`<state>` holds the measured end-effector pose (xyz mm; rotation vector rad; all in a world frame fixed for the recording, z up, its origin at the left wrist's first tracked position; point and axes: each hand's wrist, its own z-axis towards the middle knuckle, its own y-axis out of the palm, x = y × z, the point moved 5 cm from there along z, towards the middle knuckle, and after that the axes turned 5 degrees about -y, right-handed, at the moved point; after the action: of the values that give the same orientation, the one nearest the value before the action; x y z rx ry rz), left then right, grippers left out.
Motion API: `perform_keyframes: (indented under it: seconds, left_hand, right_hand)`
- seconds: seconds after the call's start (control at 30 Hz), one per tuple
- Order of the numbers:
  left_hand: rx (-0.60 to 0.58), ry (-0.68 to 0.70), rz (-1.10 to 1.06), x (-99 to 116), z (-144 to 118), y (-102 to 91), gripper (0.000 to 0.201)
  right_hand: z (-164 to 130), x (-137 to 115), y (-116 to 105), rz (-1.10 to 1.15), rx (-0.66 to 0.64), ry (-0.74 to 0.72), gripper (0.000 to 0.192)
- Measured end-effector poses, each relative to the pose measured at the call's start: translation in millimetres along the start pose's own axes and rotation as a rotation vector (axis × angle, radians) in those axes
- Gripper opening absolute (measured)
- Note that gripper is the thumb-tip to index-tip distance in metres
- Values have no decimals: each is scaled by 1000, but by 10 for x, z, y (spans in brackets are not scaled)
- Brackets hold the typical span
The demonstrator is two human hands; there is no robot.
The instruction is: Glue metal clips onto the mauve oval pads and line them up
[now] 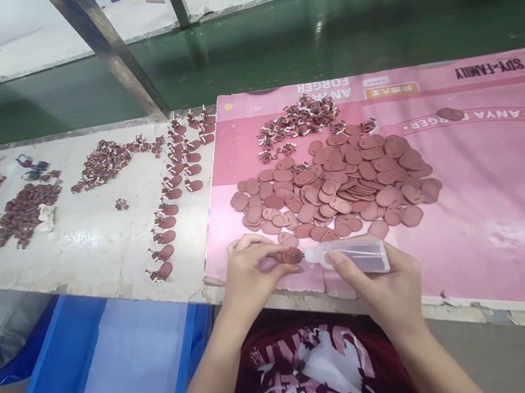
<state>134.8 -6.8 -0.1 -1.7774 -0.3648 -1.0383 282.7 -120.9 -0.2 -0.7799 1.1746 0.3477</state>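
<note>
My left hand (249,271) pinches a brown oval disc (292,256) above the near edge of the pink mat. In my right hand (391,289) is a clear squeeze bottle (356,256), lying sideways with its thin nozzle tip at the disc. Whether any liquid leaves the tip is too small to tell. Just beyond my hands spreads a heap of brown oval discs (340,184), some with small holes. Behind it sits a pile of small dark figures (300,117) with white and yellowish parts.
Left of the mat (490,187), figures on oval bases (164,222) stand in rows on the pale table. Further left are more piles of small figures (102,163) and dark brown pieces (25,211). A blue bin (84,331) is below the table edge; a green belt (342,38) runs behind.
</note>
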Motion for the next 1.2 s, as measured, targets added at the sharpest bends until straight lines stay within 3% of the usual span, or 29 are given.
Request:
perform_keyframes:
  seconds: [0.37,0.7,0.97,1.2]
  left_hand:
    - [5,-50,-55,-65,-22,14,26]
    - [11,-14,-44,-40,-10,9,27]
    - [27,-1,-9,-41,-9,5,26]
    - [27,-6,-27,-40,-13,8,26]
  right_hand:
    - [-6,3,10,-8,-20,-25,20]
    - [-18,13,6,-17,-48,-54,19]
    - [-1,-12,-20,44,15,-8,17]
    - [-24,-6,-32,15,-29,-47,15]
